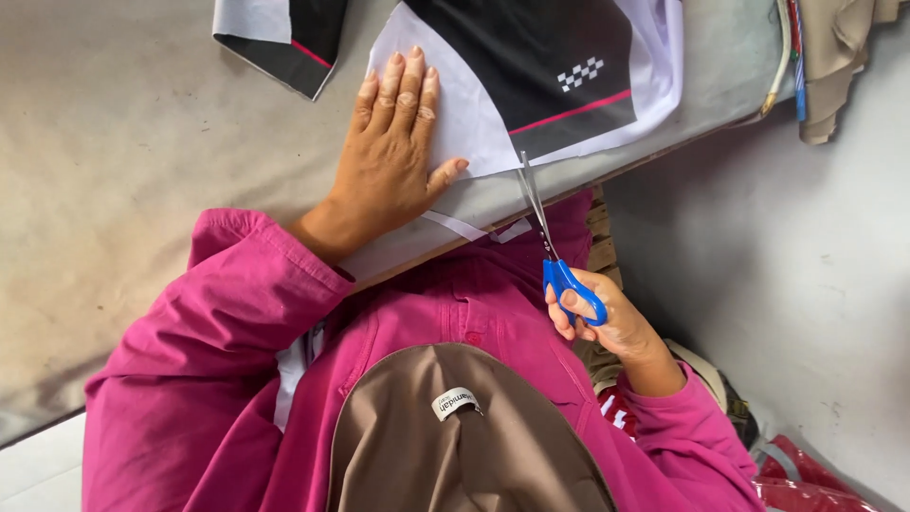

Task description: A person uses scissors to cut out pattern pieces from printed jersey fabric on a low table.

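Scissors (555, 248) with blue handles sit in the right hand (607, 318), fingers closed through the loops, just off the bench (142, 142) edge. Their long axis runs nearly straight away from the person, blades pointing at the printed fabric panel (531, 76) and slightly parted (the tips meet its white border). That panel, black with a pink stripe and a small checkered patch, lies flat on the grey bench. The left hand (393, 152) presses palm-down on its white margin, fingers together and extended, thumb out. A thin white offcut strip (455, 226) lies near the edge.
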